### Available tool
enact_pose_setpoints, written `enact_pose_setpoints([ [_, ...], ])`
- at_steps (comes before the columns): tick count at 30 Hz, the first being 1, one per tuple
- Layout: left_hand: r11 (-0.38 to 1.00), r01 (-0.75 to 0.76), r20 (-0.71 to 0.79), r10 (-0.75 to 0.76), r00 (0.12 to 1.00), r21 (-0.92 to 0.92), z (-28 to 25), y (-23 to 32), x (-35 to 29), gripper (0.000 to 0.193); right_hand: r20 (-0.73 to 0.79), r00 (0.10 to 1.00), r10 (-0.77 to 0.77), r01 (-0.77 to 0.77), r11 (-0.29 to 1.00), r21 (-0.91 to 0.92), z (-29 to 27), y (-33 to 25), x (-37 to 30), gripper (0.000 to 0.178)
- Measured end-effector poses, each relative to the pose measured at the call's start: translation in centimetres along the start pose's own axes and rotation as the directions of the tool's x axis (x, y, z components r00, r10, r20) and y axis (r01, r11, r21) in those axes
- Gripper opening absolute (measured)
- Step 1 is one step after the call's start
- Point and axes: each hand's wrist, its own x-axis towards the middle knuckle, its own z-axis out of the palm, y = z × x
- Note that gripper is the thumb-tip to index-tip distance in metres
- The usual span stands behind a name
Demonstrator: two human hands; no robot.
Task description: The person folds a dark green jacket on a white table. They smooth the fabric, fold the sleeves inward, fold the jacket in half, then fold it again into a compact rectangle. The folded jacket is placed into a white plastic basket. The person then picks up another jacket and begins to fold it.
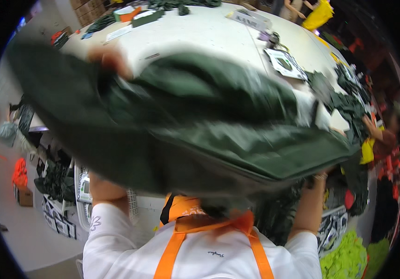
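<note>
A large dark green garment (200,107) of shiny, coated-looking cloth spans the middle of the view, blurred by motion. It hangs over the white table, stretched between my raised arms. At its upper left edge, my left hand (111,60) is smeared but closed over the cloth. My right hand (337,132) grips the right end; the cloth covers most of it, and only a little of the fingers shows. The garment's exact kind cannot be made out.
On the white table (195,35) lie a flat printed package (284,63), an orange-and-green box (127,14) and a sign (248,19). Another person's arm (373,128) reaches to dark green garments (346,104) at right. Lime-yellow cloth (344,255) is heaped at lower right.
</note>
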Motion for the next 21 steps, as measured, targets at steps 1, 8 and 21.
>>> enact_pose_setpoints([
  [1,0.992,-0.028,0.234,-0.003,0.972,0.127,-1.2,1.4,-0.9,0.029,-0.049,0.999,0.023,-0.021,0.999,0.027,-2.8,0.6,0.4,0.032],
  [8,0.601,-0.219,0.452,-0.268,0.851,0.768,-7.7,20.0,-7.7,0.024,0.557,0.663,-0.500,-0.002,0.743,0.670,-5.0,-1.5,6.5,0.039],
  [21,-0.205,-0.194,0.253,0.316,0.914,0.959,-18.8,12.5,9.5,0.034,0.158,0.970,-0.183,0.241,0.766,-0.595,7.3,0.5,22.6,0.018],
])
